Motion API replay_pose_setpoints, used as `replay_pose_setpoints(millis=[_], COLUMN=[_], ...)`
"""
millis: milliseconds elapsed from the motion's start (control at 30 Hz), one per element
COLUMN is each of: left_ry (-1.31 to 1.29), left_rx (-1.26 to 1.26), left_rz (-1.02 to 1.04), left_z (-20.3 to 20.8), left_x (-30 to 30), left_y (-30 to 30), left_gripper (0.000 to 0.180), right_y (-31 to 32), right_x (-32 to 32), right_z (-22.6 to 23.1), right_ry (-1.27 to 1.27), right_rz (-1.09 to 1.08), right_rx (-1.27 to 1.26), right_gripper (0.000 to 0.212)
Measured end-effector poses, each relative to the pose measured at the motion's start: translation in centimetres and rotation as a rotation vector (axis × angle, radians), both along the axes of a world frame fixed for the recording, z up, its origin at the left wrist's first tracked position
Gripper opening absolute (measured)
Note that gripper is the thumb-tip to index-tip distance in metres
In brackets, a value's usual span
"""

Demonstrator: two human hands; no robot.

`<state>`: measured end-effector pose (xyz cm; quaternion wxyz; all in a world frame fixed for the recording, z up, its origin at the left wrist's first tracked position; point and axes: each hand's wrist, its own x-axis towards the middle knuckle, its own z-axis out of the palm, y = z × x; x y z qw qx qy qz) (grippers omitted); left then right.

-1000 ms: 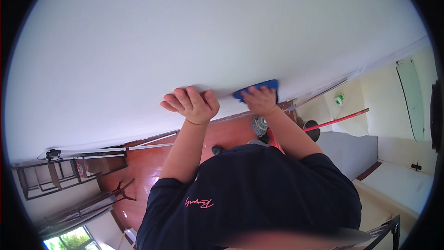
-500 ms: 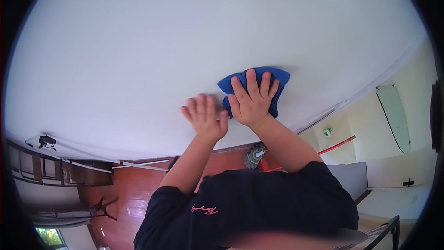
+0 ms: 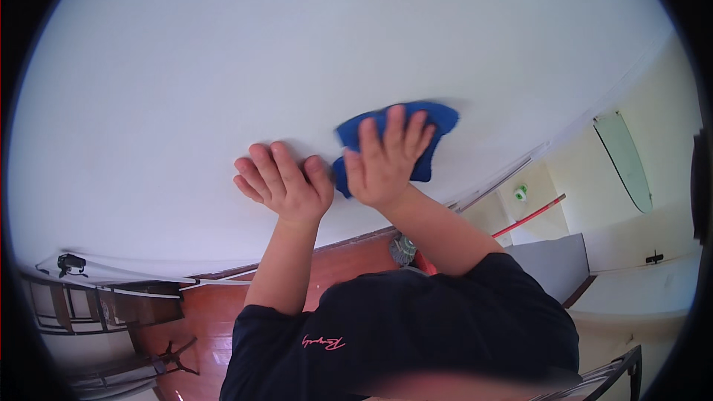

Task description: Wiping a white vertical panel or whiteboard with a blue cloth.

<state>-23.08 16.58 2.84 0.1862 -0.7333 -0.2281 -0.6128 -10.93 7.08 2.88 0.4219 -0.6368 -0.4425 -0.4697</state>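
On smooth wall (image 3: 356, 37), creased blue cloth (image 3: 425, 162); 2 hands (image 3: 290, 189) (image 3: 385, 169)

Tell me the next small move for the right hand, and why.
I'd probably slide the right hand slightly rightward, with the blue cloth flat beneath it: the cloth lies spread against the white surface, bare surface shows to its right, and the open left hand is close on its left.

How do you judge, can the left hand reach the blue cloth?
Probably yes: the left hand is close beside the blue cloth, whose near edge lies uncovered, though the right hand covers the middle.
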Motion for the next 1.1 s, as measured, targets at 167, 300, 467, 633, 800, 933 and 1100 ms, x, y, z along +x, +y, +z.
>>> replay_pose_setpoints(millis=[167, 300, 467, 633, 800, 933, 1100], left_ry=[-0.042, 0.016, 0.001, -0.004, 0.011, -0.013, 0.021], left_rx=[-0.022, 0.035, 0.047, 0.042, 0.061, 0.056, -0.023], left_rz=[-0.036, -0.051, -0.068, -0.095, -0.074, -0.091, -0.073], left_z=[-0.5, -0.3, -0.2, -0.5, -0.4, -0.4, -1.3], left_x=[0.3, -0.1, 0.0, -0.3, -0.5, 0.1, 0.7], left_y=[0.4, 0.5, 0.2, 0.3, 0.8, 0.7, -0.5], left_gripper=[0.051, 0.053, 0.048, 0.043, 0.044, 0.047, 0.053], right_y=[-0.8, -1.7, 0.8, 1.2, -2.2, -2.0, 0.7], right_x=[1.4, 3.9, 1.3, -2.2, 3.8, 5.9, -0.3], right_z=[-0.6, 0.3, 0.7, -0.3, 0.3, 1.0, -1.8], right_ry=[-0.261, -0.091, 0.126, -0.079, -0.237, 0.179, 0.125], right_rz=[-0.023, -0.067, -0.010, -0.057, -0.087, 0.054, -0.050], right_rx=[-0.204, 0.010, 0.304, -0.053, -0.110, 0.396, 0.146], right_gripper=[0.052, 0.056, 0.052, 0.061, 0.060, 0.060, 0.058])
